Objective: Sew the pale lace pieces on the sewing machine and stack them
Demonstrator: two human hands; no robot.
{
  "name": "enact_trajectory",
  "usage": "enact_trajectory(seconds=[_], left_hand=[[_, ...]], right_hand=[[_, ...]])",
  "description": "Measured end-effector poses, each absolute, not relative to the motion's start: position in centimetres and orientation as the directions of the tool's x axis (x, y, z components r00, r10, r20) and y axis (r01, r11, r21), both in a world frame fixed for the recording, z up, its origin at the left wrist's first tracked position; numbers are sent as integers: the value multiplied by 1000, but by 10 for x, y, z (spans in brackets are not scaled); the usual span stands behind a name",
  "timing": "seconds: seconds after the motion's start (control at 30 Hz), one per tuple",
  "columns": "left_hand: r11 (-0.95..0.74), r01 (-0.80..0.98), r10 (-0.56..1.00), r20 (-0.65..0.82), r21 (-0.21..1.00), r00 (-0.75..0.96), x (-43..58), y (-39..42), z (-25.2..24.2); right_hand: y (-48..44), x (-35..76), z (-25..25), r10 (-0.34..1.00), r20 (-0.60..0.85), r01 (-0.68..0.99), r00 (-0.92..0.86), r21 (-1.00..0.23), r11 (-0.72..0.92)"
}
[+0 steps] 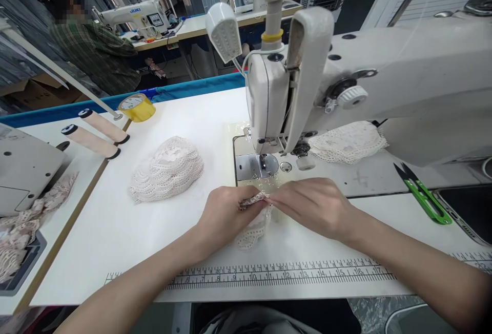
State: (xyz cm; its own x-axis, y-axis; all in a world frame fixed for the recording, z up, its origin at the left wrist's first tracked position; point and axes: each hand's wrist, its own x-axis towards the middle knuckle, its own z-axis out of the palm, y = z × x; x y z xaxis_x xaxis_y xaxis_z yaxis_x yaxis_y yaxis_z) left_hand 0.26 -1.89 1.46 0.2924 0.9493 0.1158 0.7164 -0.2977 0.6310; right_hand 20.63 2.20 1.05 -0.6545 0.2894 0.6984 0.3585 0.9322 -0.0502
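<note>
Just in front of the needle plate (pixel 251 166) of a white sewing machine (pixel 269 98), both hands meet at a small piece of cream lace (pixel 251 232). My left hand (pixel 226 213) is closed round its upper edge, thumb and fingers pinching a fold. With fingertips pressed together, my right hand (pixel 313 206) pinches the same lace at its right end. The scalloped lower part hangs below the fingers onto the white table. A lace pile (pixel 167 170) lies to the left, and more lace (pixel 348 142) lies behind the machine head.
Green scissors (pixel 426 198) and a dark phone (pixel 469 211) lie at the right. Yellow tape (pixel 137 107) and two thread cones (pixel 91 142) stand or lie at the left. A printed ruler (pixel 269 275) runs along the front edge. A person (pixel 94 47) sits beyond.
</note>
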Motion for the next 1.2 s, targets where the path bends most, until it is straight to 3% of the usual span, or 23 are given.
enact_trajectory(seconds=[0.07,0.17,0.27,0.33,0.43,0.5,0.6,0.7,0.87,1.2], left_hand=[[-290,812,955,101,506,278,4,-17,11],[-305,873,951,174,381,256,6,-14,8],[-375,897,886,376,233,273,8,-14,7],[-460,884,798,474,80,372,9,-17,7],[-563,820,702,464,-103,540,12,-25,6],[-578,800,689,429,-159,583,14,-30,5],[-560,813,710,413,-160,570,15,-32,4],[-553,821,722,412,-138,556,14,-27,4],[-547,829,727,428,-112,537,12,-18,3],[-552,832,743,422,-53,520,13,-11,3]], right_hand=[[25,202,4,470,619,428,-630,-229,874],[31,197,-2,670,459,559,-584,-370,742],[36,194,0,797,307,694,-520,-393,603],[38,192,2,841,244,748,-484,-383,542],[41,192,3,856,204,769,-475,-377,516],[43,194,2,851,226,787,-475,-323,525],[42,201,0,795,330,795,-509,-173,581],[37,207,2,655,411,693,-634,-75,717],[28,206,3,609,391,686,-690,86,723],[29,205,1,658,336,727,-674,141,672]])
